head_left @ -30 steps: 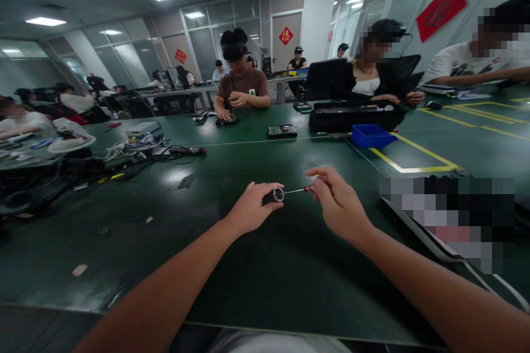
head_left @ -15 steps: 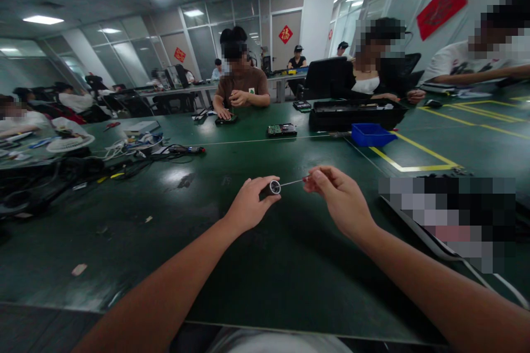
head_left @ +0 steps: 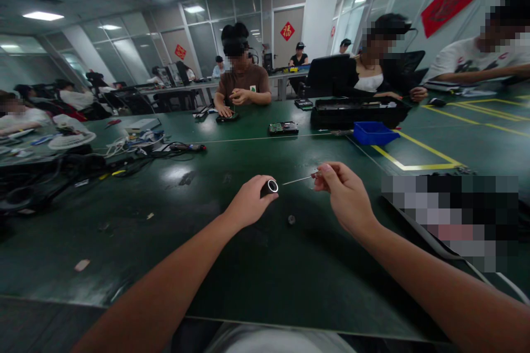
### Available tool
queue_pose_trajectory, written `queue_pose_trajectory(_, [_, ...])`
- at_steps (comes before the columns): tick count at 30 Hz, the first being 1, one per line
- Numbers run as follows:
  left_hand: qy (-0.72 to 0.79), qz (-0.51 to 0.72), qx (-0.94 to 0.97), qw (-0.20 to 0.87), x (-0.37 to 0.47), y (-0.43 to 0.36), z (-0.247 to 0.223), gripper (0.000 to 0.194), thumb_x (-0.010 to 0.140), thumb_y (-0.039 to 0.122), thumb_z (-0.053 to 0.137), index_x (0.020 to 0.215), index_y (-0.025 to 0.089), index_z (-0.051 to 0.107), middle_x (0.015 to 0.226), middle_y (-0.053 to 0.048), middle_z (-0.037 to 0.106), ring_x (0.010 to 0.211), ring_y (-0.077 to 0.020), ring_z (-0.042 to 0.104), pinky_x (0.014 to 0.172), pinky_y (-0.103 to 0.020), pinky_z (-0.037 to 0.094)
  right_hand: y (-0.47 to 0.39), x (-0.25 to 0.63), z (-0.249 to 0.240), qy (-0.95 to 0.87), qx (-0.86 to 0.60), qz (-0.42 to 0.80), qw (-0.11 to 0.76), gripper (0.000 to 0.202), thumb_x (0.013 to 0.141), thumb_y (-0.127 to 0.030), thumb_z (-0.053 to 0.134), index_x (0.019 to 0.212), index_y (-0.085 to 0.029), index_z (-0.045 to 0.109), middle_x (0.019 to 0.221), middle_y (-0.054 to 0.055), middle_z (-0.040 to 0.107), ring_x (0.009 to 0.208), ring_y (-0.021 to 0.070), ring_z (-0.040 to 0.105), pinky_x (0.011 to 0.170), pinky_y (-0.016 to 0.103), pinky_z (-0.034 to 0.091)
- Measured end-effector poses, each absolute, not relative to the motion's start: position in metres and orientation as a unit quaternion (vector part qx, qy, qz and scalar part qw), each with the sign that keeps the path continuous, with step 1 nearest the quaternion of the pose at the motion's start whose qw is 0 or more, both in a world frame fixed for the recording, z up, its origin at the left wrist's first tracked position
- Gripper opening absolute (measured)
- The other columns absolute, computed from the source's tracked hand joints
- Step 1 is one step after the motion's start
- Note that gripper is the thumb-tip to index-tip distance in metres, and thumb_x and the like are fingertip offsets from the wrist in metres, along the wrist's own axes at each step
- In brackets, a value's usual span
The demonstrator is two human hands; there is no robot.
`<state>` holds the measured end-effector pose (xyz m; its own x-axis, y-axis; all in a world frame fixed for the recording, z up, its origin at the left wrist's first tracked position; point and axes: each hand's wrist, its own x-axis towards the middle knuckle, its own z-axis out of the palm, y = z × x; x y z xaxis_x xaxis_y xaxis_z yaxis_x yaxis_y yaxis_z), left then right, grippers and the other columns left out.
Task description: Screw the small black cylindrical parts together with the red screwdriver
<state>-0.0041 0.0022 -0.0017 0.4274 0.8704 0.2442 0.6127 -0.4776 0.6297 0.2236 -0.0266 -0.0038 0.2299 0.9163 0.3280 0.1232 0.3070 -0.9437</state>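
My left hand (head_left: 250, 203) grips a short black cylinder (head_left: 265, 190) with a shiny silver ring around its end, which faces right. The end looks hollow and dark inside. Between the fingertips of my right hand (head_left: 346, 194) is a thin screwdriver (head_left: 296, 180), its slim metal shaft pointing left. The tip stands just short of the cylinder's mouth, apart from it. Below this gap, on the green table (head_left: 265, 265), a small dark round piece (head_left: 291, 220) lies loose. Most of the screwdriver's handle is hidden by my fingers.
A blue bin (head_left: 375, 134) and a long black tray (head_left: 359, 114) sit beyond my right hand. A hard drive (head_left: 284, 128) lies ahead. Tangled cables (head_left: 41, 185) cover the left side. A co-worker (head_left: 243, 80) works with both hands across the table.
The screwdriver has drawn back to the right, its tip now out of the cylinder. The small round piece has come out of the cylinder's end and lies on the table.
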Motion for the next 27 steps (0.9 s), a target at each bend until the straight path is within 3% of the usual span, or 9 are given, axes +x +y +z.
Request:
queue_pose_trajectory(6, [0.46, 0.265, 0.805, 0.267, -0.003, -0.007, 0.008, 0.034, 0.093, 0.025, 0.057, 0.127, 0.023, 0.054, 0.12, -0.006, 0.064, 0.108, -0.0218, 0.06, 0.094, -0.036, 0.047, -0.033, 0.222, 0.007, -0.535, -0.486, 0.268, 0.637, 0.025, 0.096, -0.048, 0.056, 0.1, -0.025, 0.064, 0.084, 0.001, 0.065, 0.073, 0.0173, 0.062, 0.07, 0.036, 0.053])
queue_pose_trajectory(12, [0.455, 0.166, 0.841, 0.241, 0.003, -0.017, 0.016, 0.025, 0.087, 0.044, 0.067, 0.096, 0.021, 0.064, 0.094, -0.002, 0.067, 0.085, -0.0206, 0.063, 0.071, -0.032, 0.046, -0.037, 0.221, 0.009, -0.543, -0.487, 0.266, 0.63, 0.023, 0.097, -0.046, 0.055, 0.102, -0.025, 0.063, 0.087, 0.003, 0.066, 0.078, 0.019, 0.063, 0.072, 0.037, 0.054])
queue_pose_trajectory(17, [0.396, 0.117, 0.888, 0.201, 0.005, -0.016, 0.011, 0.023, 0.092, 0.037, 0.062, 0.109, 0.025, 0.069, 0.11, -0.003, 0.069, 0.099, -0.022, 0.063, 0.081, -0.033, 0.047, -0.036, 0.222, 0.007, -0.553, -0.487, 0.267, 0.621, 0.023, 0.097, -0.045, 0.054, 0.101, -0.024, 0.063, 0.087, 0.003, 0.067, 0.078, 0.0192, 0.063, 0.071, 0.037, 0.054])
queue_pose_trajectory(21, [0.395, 0.07, 0.902, 0.162, 0.006, -0.016, 0.001, 0.038, 0.092, 0.05, 0.059, 0.123, 0.029, 0.066, 0.111, -0.004, 0.068, 0.098, -0.0244, 0.064, 0.077, -0.034, 0.048, -0.035, 0.221, 0.006, -0.559, -0.487, 0.268, 0.615, 0.024, 0.097, -0.046, 0.054, 0.1, -0.024, 0.063, 0.088, 0.004, 0.067, 0.078, 0.0194, 0.063, 0.071, 0.037, 0.053])
queue_pose_trajectory(27, [0.384, 0.069, 0.91, 0.139, 0.016, -0.017, -0.008, 0.027, 0.095, 0.045, 0.055, 0.11, 0.028, 0.071, 0.106, -0.003, 0.068, 0.094, -0.023, 0.064, 0.073, -0.032, 0.047, -0.037, 0.218, 0.006, -0.563, -0.485, 0.277, 0.61, 0.024, 0.096, -0.046, 0.055, 0.101, -0.023, 0.063, 0.088, 0.004, 0.068, 0.079, 0.0199, 0.064, 0.071, 0.037, 0.054])
